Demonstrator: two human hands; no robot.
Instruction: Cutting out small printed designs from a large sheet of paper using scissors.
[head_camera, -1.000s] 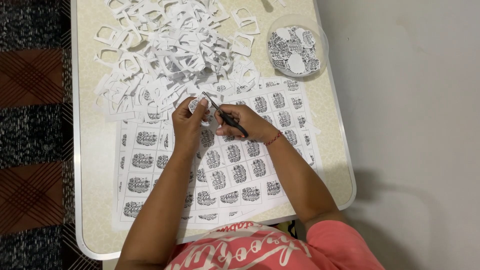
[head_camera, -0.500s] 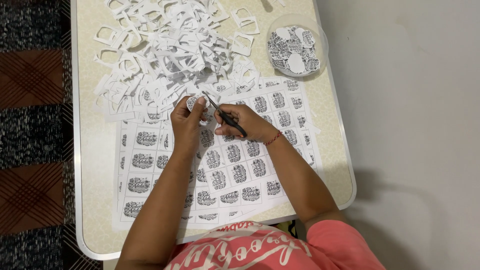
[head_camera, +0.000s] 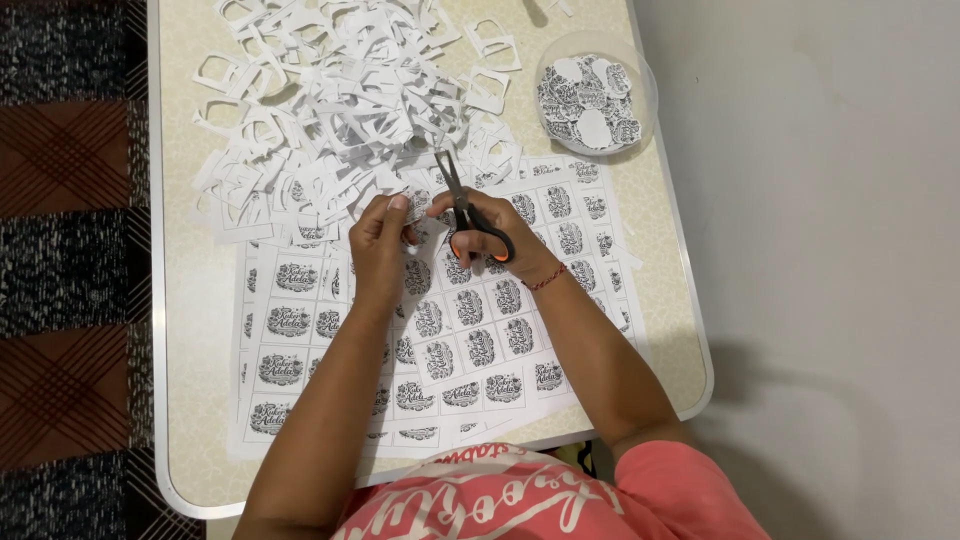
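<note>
Looking down from the head camera, the right hand (head_camera: 490, 225) was clenched through the handles of a pair of black and orange scissors (head_camera: 465, 212), blades pointing away from the person and slightly parted. Just beside it, the left hand (head_camera: 380, 235) pinched a small printed paper piece (head_camera: 415, 203) between thumb and fingertips, at the blades. Both hands hovered over printed label sheets (head_camera: 470, 320) spread across the cream table (head_camera: 195, 330). Beyond them lay a heap of white paper offcuts (head_camera: 330, 90), and at the far right corner 1 clear round tub (head_camera: 595, 92) held cut-out labels.
</note>
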